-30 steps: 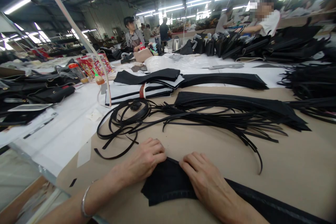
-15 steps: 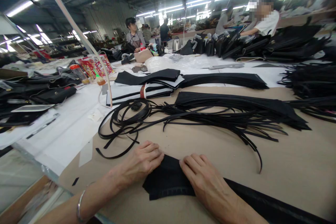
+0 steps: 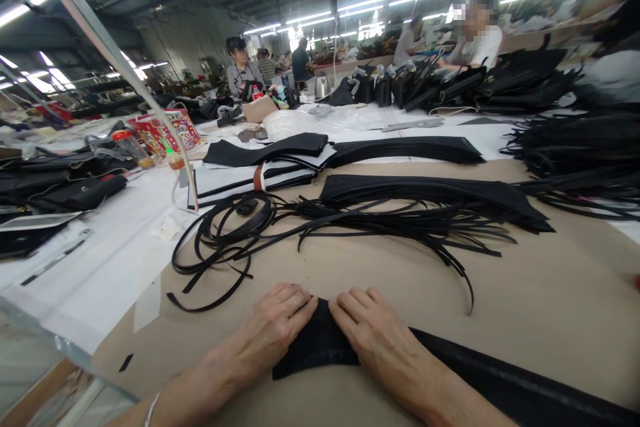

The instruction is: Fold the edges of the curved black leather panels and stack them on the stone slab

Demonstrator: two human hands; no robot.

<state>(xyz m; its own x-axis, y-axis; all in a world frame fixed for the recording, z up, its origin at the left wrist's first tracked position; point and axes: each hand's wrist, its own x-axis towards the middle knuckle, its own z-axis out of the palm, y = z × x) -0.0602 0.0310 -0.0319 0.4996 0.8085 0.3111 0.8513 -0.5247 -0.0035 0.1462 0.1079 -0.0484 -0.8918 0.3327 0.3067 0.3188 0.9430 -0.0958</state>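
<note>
A long black strip of material (image 3: 320, 345), leather or fabric, lies on the brown paper and runs off to the lower right. At its far edge my left hand (image 3: 280, 321) pinches the piece, fingers curled and fingertips partly hidden. Close beside it, my right hand (image 3: 376, 337) grips the same edge with bent fingers pressed together. Between the hands a short stretch of the edge shows, and the near edge curves below them. Beyond my hands lie thin black cords (image 3: 220, 240), some coiled, some loose.
Stacked black panels (image 3: 430, 193) lie behind the cords, with more black pieces (image 3: 270, 149) on white sheets further back. A pale pole (image 3: 115, 87) rises at left. Black bags (image 3: 385, 83) stand along the far side. Several people work beyond, one (image 3: 480, 40) at right.
My hands have come closer together along the edge of the black strip. Its near edge looks smoother and more curved. The view has shifted slightly to the right.
</note>
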